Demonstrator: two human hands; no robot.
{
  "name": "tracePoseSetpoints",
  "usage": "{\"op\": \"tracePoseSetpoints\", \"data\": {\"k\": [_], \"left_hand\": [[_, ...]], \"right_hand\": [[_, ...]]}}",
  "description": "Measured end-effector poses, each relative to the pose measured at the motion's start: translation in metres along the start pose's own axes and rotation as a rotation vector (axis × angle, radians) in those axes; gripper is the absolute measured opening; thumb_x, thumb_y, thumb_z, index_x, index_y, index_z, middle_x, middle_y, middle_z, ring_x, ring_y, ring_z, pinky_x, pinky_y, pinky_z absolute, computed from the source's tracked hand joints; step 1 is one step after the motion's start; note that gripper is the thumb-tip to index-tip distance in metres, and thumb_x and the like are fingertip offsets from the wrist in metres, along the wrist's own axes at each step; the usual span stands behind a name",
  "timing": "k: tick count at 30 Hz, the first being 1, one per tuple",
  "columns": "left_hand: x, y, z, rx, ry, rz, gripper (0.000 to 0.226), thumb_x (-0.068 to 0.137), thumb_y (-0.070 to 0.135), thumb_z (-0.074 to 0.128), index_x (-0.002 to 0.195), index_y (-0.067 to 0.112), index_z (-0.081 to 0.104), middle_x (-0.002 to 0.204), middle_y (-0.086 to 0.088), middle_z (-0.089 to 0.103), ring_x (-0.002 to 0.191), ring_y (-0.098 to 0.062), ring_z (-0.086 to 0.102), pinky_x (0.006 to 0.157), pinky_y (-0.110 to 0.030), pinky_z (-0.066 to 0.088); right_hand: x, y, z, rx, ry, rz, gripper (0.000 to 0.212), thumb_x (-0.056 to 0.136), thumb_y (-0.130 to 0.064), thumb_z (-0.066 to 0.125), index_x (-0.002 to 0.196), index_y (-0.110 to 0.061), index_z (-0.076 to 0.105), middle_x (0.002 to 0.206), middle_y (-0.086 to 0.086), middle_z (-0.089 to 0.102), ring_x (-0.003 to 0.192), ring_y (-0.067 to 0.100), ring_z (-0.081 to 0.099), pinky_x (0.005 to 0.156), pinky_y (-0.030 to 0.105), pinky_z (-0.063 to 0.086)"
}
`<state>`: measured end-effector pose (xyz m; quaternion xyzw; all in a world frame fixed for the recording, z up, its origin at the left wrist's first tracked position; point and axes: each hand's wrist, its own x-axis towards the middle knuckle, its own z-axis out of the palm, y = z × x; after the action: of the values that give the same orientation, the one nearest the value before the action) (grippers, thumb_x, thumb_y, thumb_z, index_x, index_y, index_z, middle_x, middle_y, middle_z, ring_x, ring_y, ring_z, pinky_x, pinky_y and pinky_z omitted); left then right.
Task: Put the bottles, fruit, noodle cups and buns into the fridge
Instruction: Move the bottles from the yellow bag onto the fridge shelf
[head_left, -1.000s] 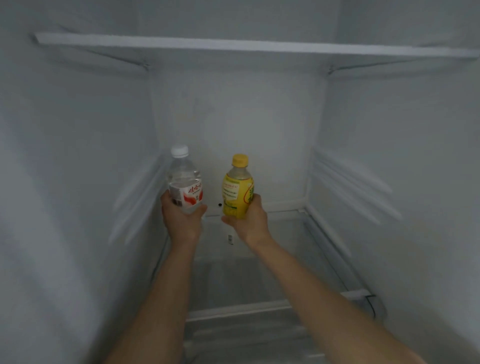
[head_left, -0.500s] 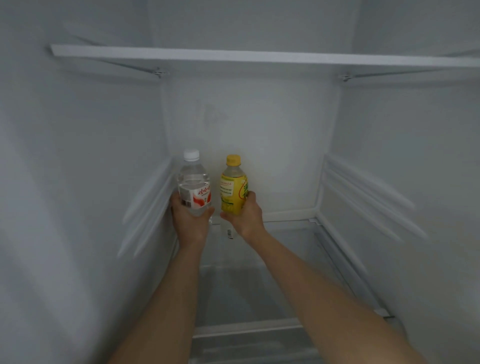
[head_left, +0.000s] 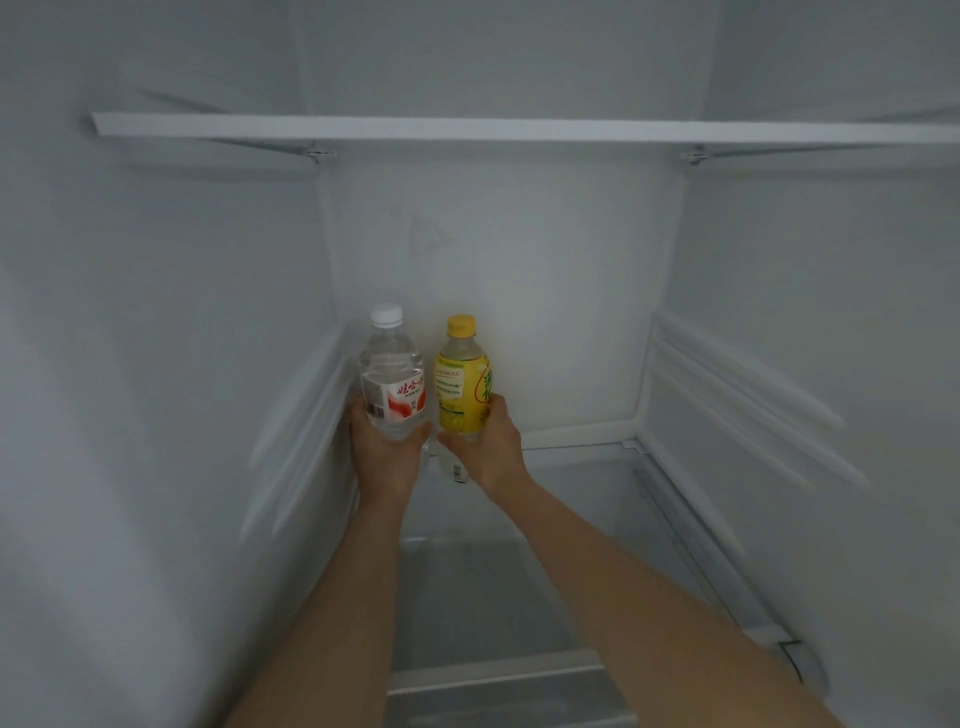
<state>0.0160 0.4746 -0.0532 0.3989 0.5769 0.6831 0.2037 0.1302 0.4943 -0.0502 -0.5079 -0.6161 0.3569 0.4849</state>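
We grip the water bottle (head_left: 393, 375) in our left hand (head_left: 385, 451) and the yellow bottle (head_left: 462, 378) in our right hand (head_left: 485, 446) — released unevenly onto the glass shelf (head_left: 571, 499), either could topple.

Both bare forearms reach forward and up from the bottom edge, converging toward the middle. The left hand (head_left: 387, 457) is seen from its back, wrist straight, fingers curled round the base of a clear bottle (head_left: 392, 374) held upright. The right hand (head_left: 485, 449) sits just beside it, nearly touching, thumb and fingers wrapped round the lower part of a yellow bottle (head_left: 462, 382), also upright. The right forearm angles in more steeply from the right.
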Motion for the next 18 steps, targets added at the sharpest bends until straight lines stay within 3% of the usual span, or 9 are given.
{"op": "tracePoseSetpoints", "data": {"k": [4, 7, 10, 13, 18], "left_hand": [[0.000, 0.001, 0.001, 0.086, 0.040, -0.057, 0.058, 0.066, 0.016, 0.088, 0.110, 0.023, 0.051, 0.110, 0.002, 0.064, 0.102, -0.021, 0.064, 0.083, -0.032, 0.050], [-0.002, 0.005, -0.001, 0.166, 0.057, -0.092, 0.060, 0.064, 0.017, 0.089, 0.115, 0.011, 0.057, 0.117, -0.010, 0.066, 0.108, -0.029, 0.063, 0.091, -0.043, 0.053], [-0.011, 0.012, -0.008, 0.227, 0.050, -0.074, 0.058, 0.071, 0.009, 0.082, 0.122, 0.003, 0.056, 0.123, -0.017, 0.062, 0.113, -0.033, 0.059, 0.095, -0.045, 0.049], [-0.036, 0.022, -0.021, 0.191, 0.101, -0.062, 0.047, 0.083, 0.005, 0.067, 0.127, 0.002, 0.054, 0.126, -0.014, 0.059, 0.115, -0.028, 0.056, 0.099, -0.032, 0.045], [-0.110, 0.048, -0.044, 0.106, 0.127, 0.055, 0.019, 0.090, 0.004, 0.059, 0.109, 0.006, 0.061, 0.102, -0.003, 0.063, 0.097, -0.019, 0.059, 0.077, -0.010, 0.041]], "right_hand": [[-0.004, -0.003, -0.003, -0.041, -0.014, -0.008, 0.056, 0.078, -0.025, 0.078, 0.124, -0.013, 0.048, 0.110, -0.001, 0.057, 0.095, 0.011, 0.053, 0.068, 0.012, 0.039], [-0.008, -0.008, -0.010, -0.091, 0.030, -0.006, 0.042, 0.087, -0.022, 0.068, 0.123, -0.008, 0.053, 0.117, 0.009, 0.062, 0.099, 0.019, 0.058, 0.068, 0.014, 0.041], [-0.027, -0.008, -0.021, -0.092, 0.045, 0.020, 0.047, 0.096, -0.022, 0.054, 0.137, -0.003, 0.041, 0.138, 0.014, 0.051, 0.125, 0.028, 0.049, 0.098, 0.029, 0.041], [-0.055, -0.011, -0.033, -0.020, 0.064, 0.028, 0.045, 0.100, -0.024, 0.048, 0.140, -0.005, 0.039, 0.140, 0.012, 0.049, 0.128, 0.024, 0.047, 0.108, 0.034, 0.037], [-0.107, -0.021, -0.056, 0.043, 0.145, -0.014, 0.035, 0.098, -0.018, 0.048, 0.131, -0.006, 0.050, 0.124, 0.009, 0.059, 0.103, 0.012, 0.053, 0.087, 0.015, 0.037]]}}
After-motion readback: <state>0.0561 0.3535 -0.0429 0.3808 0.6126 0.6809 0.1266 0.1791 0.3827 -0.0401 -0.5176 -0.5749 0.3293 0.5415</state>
